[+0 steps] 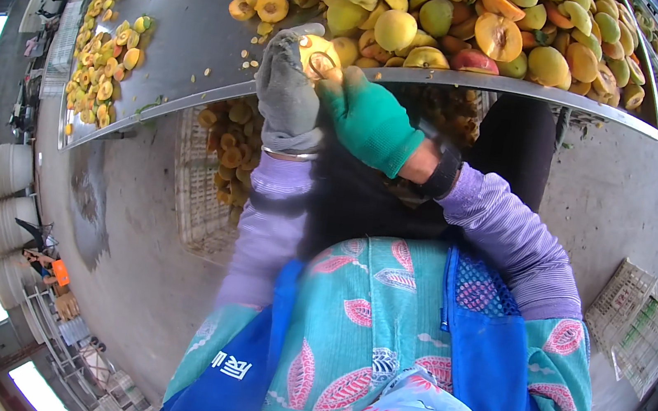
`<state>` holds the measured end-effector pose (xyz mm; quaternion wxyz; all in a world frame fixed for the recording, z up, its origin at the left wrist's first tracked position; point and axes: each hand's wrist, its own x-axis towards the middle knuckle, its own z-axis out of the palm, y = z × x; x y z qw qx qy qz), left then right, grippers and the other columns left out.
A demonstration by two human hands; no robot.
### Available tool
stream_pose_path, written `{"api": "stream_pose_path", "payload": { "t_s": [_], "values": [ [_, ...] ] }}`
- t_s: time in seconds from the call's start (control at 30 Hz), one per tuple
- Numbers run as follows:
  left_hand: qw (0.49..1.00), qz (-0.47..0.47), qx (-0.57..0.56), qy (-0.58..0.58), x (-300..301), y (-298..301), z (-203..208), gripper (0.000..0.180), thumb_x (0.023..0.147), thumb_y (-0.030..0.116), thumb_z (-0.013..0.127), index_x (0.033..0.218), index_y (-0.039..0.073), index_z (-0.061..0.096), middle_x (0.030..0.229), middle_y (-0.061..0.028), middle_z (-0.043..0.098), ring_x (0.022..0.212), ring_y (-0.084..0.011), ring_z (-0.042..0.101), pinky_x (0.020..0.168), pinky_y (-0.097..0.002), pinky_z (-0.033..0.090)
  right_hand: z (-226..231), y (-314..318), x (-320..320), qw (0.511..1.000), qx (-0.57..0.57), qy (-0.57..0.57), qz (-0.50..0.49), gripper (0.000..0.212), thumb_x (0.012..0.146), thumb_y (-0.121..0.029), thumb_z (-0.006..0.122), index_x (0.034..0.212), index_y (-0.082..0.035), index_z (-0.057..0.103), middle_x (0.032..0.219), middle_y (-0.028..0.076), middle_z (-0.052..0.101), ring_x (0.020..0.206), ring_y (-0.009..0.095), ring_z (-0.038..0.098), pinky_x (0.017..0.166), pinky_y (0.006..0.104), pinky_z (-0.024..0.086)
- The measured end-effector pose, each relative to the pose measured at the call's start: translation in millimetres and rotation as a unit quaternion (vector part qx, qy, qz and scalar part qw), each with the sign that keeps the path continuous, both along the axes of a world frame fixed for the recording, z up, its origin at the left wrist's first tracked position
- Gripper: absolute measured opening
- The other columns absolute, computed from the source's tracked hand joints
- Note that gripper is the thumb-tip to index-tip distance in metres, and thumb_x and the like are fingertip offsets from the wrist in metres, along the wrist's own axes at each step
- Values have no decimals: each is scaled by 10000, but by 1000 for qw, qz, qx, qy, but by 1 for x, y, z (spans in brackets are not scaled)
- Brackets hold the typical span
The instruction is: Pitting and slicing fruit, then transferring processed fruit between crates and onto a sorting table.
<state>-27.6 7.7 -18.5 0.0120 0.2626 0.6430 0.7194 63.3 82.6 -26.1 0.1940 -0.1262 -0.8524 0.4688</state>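
My left hand (290, 88), in a grey glove, is closed round a cut yellow peach (315, 44) at the near edge of the metal table. The green-gloved right hand (377, 124) has bare fingertips pinched together against the fruit. From those fingertips a thin curved loop tool (323, 62) shows over the cut face; its handle is hidden in my grip. Just beyond my hands lies a big heap of whole and cut peaches (394, 29).
The metal table (194, 30) carries loose pits and a second group of peach halves (104, 80) at its left end. Below it stands a pale plastic crate (190, 187) with peach halves. More crates (637, 317) lie on the floor at right; white tubs (8, 171) stand at left.
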Motion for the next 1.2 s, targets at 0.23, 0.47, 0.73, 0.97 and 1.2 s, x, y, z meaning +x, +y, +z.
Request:
{"api": "stream_pose_path", "payload": {
  "t_s": [0.23,0.47,0.73,0.97,1.2],
  "values": [
    [983,-109,-116,-89,-12,-4,9,305,915,273,515,994,-7,606,872,-74,645,782,-132,588,705,-250,486,11,-7,10,945,-314,-72,54,413,929,-414,433,878,-11,511,615,126,537,543,272,560,479,376,424],
    [924,-288,-201,-153,-40,2,14,320,903,302,526,991,3,597,879,-84,653,748,-165,623,673,-275,512,37,-8,15,615,-766,-112,151,379,913,-488,415,817,-124,459,567,-51,400,404,69,397,324,223,315],
    [921,-200,-11,-334,-8,-2,15,414,896,406,477,1010,13,538,773,-146,607,625,-206,583,558,-306,499,15,1,12,413,-859,-84,290,358,946,-442,366,822,-136,505,556,-91,388,416,56,355,435,209,306],
    [952,-129,-4,-279,-7,-20,20,418,901,387,463,1047,4,543,792,-166,609,589,-210,590,542,-294,509,27,-2,17,432,-830,-78,345,341,943,-422,391,832,-119,500,528,-48,401,405,88,372,428,243,356],
    [908,-270,55,-316,-6,-21,38,393,900,386,482,968,7,564,802,-159,625,630,-234,610,572,-317,525,29,-14,15,320,-872,-33,369,384,963,-447,303,847,-123,473,510,-89,350,370,45,343,365,225,233]
  ]
}}
